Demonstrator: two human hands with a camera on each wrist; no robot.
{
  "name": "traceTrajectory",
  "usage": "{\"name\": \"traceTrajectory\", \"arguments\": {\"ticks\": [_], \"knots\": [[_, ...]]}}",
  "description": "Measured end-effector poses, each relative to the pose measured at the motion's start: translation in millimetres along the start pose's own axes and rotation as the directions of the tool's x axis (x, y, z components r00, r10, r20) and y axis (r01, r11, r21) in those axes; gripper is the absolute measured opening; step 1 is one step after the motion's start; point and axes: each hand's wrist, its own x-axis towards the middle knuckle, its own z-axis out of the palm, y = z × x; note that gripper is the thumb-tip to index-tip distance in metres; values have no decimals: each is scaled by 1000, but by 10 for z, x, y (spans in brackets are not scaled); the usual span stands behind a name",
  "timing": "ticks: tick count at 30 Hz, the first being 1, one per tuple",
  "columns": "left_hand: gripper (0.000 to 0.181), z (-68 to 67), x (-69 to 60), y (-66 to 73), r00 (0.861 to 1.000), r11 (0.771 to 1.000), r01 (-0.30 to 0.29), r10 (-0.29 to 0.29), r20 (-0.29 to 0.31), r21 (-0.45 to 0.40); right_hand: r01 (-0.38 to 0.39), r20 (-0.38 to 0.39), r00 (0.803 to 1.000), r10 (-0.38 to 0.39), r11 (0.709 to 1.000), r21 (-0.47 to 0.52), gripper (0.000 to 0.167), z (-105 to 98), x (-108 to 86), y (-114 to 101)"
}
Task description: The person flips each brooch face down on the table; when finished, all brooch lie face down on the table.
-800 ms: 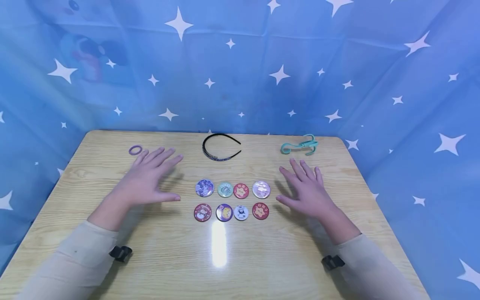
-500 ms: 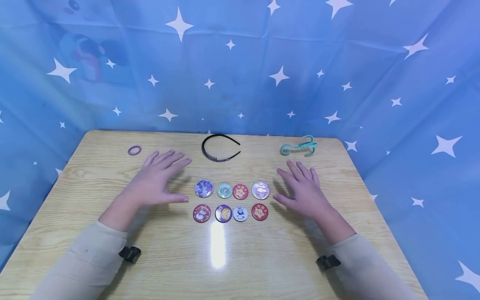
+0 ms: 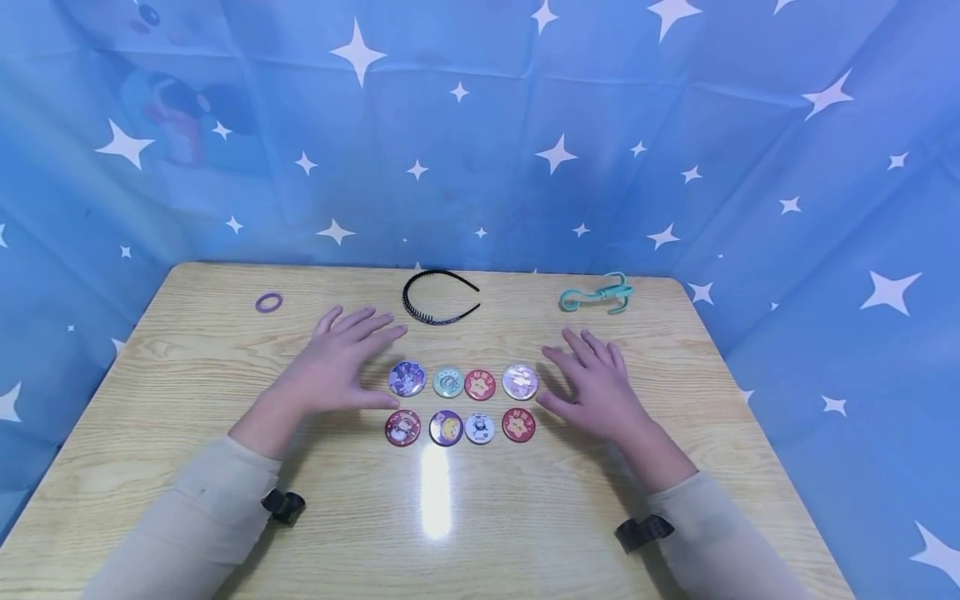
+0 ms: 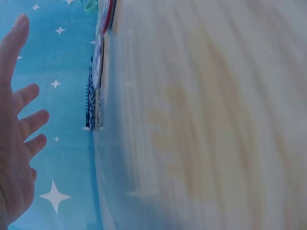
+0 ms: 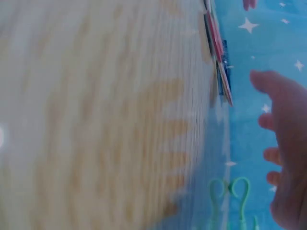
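Nearest my head camera, the two pale sleeves (image 3: 195, 517) came in from the bottom corners, each with a small black wrist camera (image 3: 283, 506) on it. Between them the wooden table (image 3: 525, 517) gave me a broad strip of room, with a bright glare (image 3: 436, 492) on it.

Beyond that lay the front row of round badges: dark red with a white figure (image 3: 402, 427), purple-rimmed with a yellow one (image 3: 447, 428), white (image 3: 480, 428), and red with a star (image 3: 518, 425).

The left hand (image 3: 341, 367) was spread wide, raised off the wood, its thumb tip just beside the badges' left end. The right hand (image 3: 596, 387) was also wide and raised, fingers slightly bent, its thumb near the right end; both rows sat between the hands.

The back row ran violet-blue (image 3: 407, 378), mint (image 3: 448, 382), red with a star (image 3: 480, 385), then pale lilac (image 3: 520, 382). I saw the middle two nearly touching, with wider gaps outside them.

Farther on, near the back edge, lay a black toothed headband (image 3: 420, 316), with a purple ring (image 3: 258, 304) to its left and a teal clip (image 3: 618, 292) to its right. Just past that edge hung a blue star-print cloth (image 3: 480, 192).
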Motion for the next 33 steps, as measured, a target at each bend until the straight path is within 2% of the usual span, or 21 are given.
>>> {"name": "traceTrajectory", "arguments": {"ticks": [10, 21, 26, 33], "knots": [[111, 118, 143, 170, 999, 998, -48, 49, 6, -26, -20, 25, 1000, 18, 998, 67, 80, 79, -2, -86], [103, 261, 267, 311, 996, 995, -84, 85, 16, -56, -37, 24, 999, 35, 995, 89, 82, 164, 24, -146], [103, 315, 306, 357, 995, 995, -90, 92, 25, -51, -32, 14, 999, 31, 995, 93, 80, 203, 28, -171], [94, 391, 362, 390, 994, 992, -109, 110, 2, -62, -41, 19, 999, 39, 989, 145, 78, 271, 41, -218]]}}
